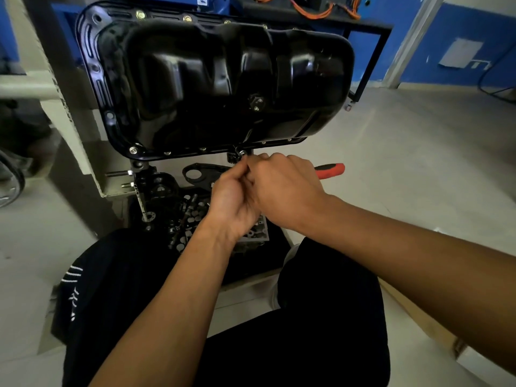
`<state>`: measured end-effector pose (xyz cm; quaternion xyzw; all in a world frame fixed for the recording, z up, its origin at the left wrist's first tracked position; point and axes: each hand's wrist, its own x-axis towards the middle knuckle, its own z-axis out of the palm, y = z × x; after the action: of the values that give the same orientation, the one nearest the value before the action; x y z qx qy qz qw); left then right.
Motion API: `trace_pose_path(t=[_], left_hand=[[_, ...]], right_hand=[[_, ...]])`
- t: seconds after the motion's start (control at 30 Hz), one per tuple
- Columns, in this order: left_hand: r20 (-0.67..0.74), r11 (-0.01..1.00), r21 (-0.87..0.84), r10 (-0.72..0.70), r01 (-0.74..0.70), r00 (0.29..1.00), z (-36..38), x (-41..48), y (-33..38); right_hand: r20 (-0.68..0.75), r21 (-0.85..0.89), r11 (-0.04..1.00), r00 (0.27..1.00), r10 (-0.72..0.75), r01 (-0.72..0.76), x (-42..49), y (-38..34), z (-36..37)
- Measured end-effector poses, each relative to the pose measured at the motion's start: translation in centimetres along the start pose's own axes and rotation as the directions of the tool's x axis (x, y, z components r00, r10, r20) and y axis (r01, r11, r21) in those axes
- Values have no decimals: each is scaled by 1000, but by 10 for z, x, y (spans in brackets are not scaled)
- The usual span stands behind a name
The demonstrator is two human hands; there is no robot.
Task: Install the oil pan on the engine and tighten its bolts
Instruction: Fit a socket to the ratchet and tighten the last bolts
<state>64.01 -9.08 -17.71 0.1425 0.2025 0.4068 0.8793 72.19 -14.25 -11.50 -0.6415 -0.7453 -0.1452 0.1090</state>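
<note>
The left hand (233,202) is pinching the head of the wrench (331,170) onto a bolt (240,153) just above the grip, on the lower rim of the oil pan (223,79), which is sitting against the engine (153,182). The right hand (282,188) is grasping the wrench handle. A tilted wrench head risks rounding the bolt. Pan contents are hidden

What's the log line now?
oil pan: in place | right hand: grips red-handled wrench | left hand: pinches wrench head at pan's near edge
</note>
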Motion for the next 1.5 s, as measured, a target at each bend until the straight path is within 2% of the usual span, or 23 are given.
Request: trace_pose_path(t=[0.1,0.17,0.27,0.53,0.73,0.9,1.1,1.5], left_hand=[[31,1000,-13,0,0,1000,0,-2,0],[4,999,36,41,-41,999,0,-2,0],[-21,990,97,108,-105,994,2,-3,-1],[4,988,113,105,-105,994,0,-3,1],[-48,970,205,148,-135,988,8,-4,-7],[-53,961,267,93,-76,994,20,1,-26],[-25,955,282,105,-94,994,30,16,-35],[9,958,269,100,-98,995,29,30,-31]], right_hand=[[15,-36,999,1000,-27,28,0,0,1],[42,85,995,998,43,-46,1,-1,3],[109,351,911,976,191,-217,8,2,3],[19,555,762,921,389,-333,6,-8,10],[103,494,836,970,219,-241,1,10,4],[49,207,966,988,150,-157,-20,36,0],[55,90,989,992,114,-119,-19,57,0],[25,-118,990,997,-70,72,-3,66,3]])
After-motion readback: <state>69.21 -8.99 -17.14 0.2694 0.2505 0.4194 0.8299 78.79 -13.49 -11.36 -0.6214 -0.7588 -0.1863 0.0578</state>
